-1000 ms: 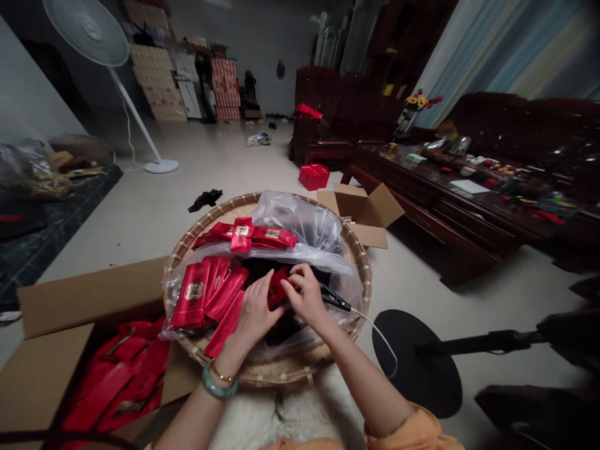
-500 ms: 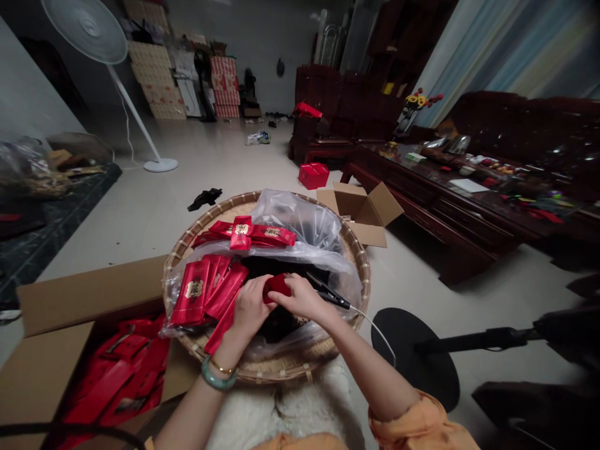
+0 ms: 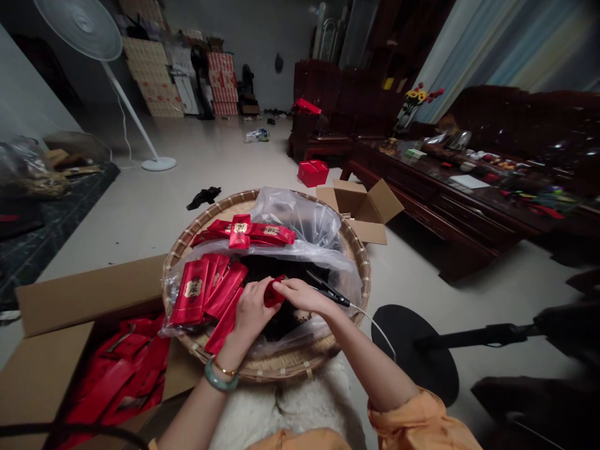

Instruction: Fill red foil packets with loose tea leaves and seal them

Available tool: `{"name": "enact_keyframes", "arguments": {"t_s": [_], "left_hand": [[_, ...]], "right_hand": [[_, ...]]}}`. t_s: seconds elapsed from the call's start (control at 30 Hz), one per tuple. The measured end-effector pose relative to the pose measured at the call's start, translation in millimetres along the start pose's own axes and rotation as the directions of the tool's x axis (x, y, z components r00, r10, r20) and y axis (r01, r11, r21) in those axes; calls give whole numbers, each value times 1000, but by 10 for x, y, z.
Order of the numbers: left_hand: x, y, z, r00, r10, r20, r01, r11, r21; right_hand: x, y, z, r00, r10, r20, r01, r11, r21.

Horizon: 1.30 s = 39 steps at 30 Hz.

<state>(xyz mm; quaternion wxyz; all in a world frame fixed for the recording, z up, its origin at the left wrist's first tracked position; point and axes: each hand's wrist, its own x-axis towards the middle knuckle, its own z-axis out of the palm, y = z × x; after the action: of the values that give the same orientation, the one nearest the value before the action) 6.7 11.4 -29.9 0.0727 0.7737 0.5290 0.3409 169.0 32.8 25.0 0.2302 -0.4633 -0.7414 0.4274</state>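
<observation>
Over a round bamboo basket (image 3: pixel 169 257), my left hand (image 3: pixel 253 306) is closed round a small red foil packet (image 3: pixel 273 294). My right hand (image 3: pixel 300 295) pinches the packet's right side, and the fingers partly hide it. Under the hands, a clear plastic bag (image 3: pixel 300 215) lies open with dark loose contents (image 3: pixel 267 265). To the left of my left hand are several flat red packets (image 3: pixel 193 290); more red packets (image 3: pixel 269 234) lie across the bag's far side. A black clamp-like tool (image 3: pixel 334 294) with a white cord rests just beyond my right wrist.
An open cardboard box (image 3: pixel 89 278) full of red packets (image 3: pixel 117 369) stands at the left. Beyond the basket are another open carton (image 3: pixel 375 212) and a red box (image 3: pixel 313 173). A black round stand base (image 3: pixel 417 350) is at the right, near a dark wooden table (image 3: pixel 431 194).
My right hand has shifted slightly and turned over the packet's upper edge, with its fingers now covering more of it. The left hand keeps its hold. The other things have stayed put.
</observation>
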Motion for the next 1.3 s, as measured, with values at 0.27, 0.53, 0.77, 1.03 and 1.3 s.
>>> {"name": "enact_keyframes", "arguments": {"t_s": [0.27, 0.53, 0.77, 1.03, 1.3], "left_hand": [[7, -87, -66, 978, -195, -76, 187, 977, -101], [15, 27, -56, 977, -127, -169, 125, 992, -19], [34, -66, -115, 990, -15, -142, 29, 995, 98], [138, -97, -341, 997, 32, 72, -36, 998, 53], [248, -49, -392, 980, 44, 193, -63, 993, 96]], "right_hand": [[-362, 200, 8, 987, 23, -162, -64, 966, -251], [-359, 126, 750, 975, 217, -40, -167, 608, -776], [-239, 258, 579, 972, 233, -26, -204, 787, -582], [-137, 518, 133, 889, 437, -137, -249, 713, 655], [-87, 153, -181, 943, 327, 65, -84, 44, 996]]}}
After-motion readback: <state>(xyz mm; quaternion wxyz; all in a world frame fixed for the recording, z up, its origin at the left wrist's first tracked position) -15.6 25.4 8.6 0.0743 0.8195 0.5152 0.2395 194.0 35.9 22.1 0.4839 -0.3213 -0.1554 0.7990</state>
